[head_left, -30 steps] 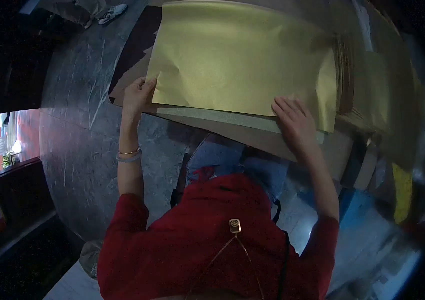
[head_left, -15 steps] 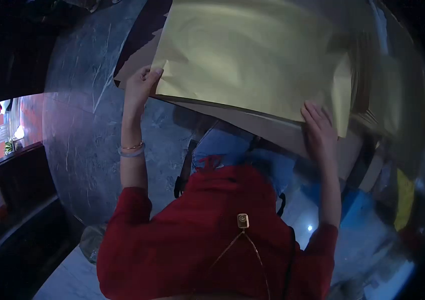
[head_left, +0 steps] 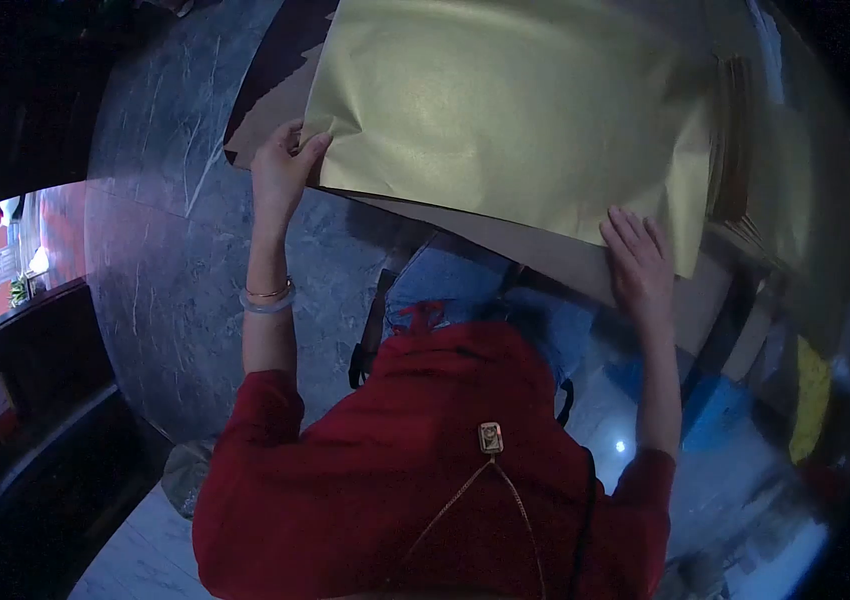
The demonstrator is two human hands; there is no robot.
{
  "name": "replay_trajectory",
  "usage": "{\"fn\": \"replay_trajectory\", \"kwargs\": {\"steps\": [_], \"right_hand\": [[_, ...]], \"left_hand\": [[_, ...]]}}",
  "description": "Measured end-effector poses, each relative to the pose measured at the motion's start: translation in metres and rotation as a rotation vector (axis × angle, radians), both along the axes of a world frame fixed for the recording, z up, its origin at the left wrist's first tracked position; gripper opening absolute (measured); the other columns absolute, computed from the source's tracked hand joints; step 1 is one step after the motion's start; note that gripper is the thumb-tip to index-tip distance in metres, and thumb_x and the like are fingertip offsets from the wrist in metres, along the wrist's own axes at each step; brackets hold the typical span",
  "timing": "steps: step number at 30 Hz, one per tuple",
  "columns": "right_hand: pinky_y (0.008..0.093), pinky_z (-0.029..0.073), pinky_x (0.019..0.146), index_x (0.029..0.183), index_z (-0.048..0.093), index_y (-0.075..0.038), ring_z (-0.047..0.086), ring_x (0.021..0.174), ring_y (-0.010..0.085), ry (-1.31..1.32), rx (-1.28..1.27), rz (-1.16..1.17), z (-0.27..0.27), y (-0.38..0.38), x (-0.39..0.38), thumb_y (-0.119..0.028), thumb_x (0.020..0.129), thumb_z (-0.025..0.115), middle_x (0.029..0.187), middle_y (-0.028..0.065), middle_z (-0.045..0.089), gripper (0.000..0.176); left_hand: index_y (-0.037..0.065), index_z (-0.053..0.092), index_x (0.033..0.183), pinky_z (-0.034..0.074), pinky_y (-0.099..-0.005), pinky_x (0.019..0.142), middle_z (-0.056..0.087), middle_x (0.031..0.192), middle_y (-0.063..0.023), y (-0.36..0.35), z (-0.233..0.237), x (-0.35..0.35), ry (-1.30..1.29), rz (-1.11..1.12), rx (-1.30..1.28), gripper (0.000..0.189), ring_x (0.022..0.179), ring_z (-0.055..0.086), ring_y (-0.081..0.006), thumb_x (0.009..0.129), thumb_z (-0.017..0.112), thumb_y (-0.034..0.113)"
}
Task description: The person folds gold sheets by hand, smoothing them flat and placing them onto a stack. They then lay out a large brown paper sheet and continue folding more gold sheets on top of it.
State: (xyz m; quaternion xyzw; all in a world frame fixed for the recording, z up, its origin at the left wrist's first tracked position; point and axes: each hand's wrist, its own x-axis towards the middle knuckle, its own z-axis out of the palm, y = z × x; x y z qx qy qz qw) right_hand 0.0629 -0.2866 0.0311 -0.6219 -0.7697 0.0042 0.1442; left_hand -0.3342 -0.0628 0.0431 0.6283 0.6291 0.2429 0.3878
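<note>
A large gold sheet of paper [head_left: 505, 110] spreads across brown cardboard [head_left: 535, 240] in front of me. My left hand [head_left: 285, 170] pinches the sheet's left edge between thumb and curled fingers, and creases run out from that spot. At the front right edge, my right hand [head_left: 640, 260] rests with its fingers stretched flat on the gold paper; its thumb is hidden. Beyond my left hand, dark torn-edged material [head_left: 280, 75] covers part of the cardboard.
A bundle of layered brown sheets [head_left: 732, 140] stands right of the gold paper. Farther right hangs a yellow strip [head_left: 810, 400], near a blue object [head_left: 715, 410]. Grey marble-patterned floor [head_left: 155, 250] lies to the left, beside a dark panel [head_left: 35, 400].
My left thumb and fingers have shifted slightly at the paper's left edge, where the creases look different. The right hand has barely moved and its fingers are a little more spread.
</note>
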Motion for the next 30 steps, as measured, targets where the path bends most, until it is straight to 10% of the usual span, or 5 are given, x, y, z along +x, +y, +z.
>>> {"fn": "replay_trajectory", "kwargs": {"steps": [22, 30], "right_hand": [[0.0411, 0.038, 0.103, 0.118, 0.061, -0.010, 0.050, 0.123, 0.0227, 0.050, -0.026, -0.044, -0.008, -0.003, -0.007, -0.003, 0.081, 0.062, 0.131, 0.0069, 0.054, 0.037], [0.0414, 0.038, 0.103, 0.118, 0.060, -0.009, 0.050, 0.123, 0.0234, 0.050, 0.018, -0.040, -0.009, -0.004, -0.008, -0.003, 0.079, 0.061, 0.131, 0.0073, 0.054, 0.039]], "left_hand": [[0.007, 0.062, 0.114, 0.050, -0.0361, 0.077, 0.064, 0.094, -0.0132, -0.004, 0.001, 0.016, 0.357, -0.062, 0.364, 0.039, 0.086, 0.063, -0.0277, 0.078, 0.071, 0.017], [0.006, 0.064, 0.109, 0.047, -0.0388, 0.087, 0.060, 0.117, -0.0136, -0.007, -0.004, 0.017, 0.469, -0.161, 0.683, 0.030, 0.105, 0.059, -0.0305, 0.081, 0.069, 0.014]]}}
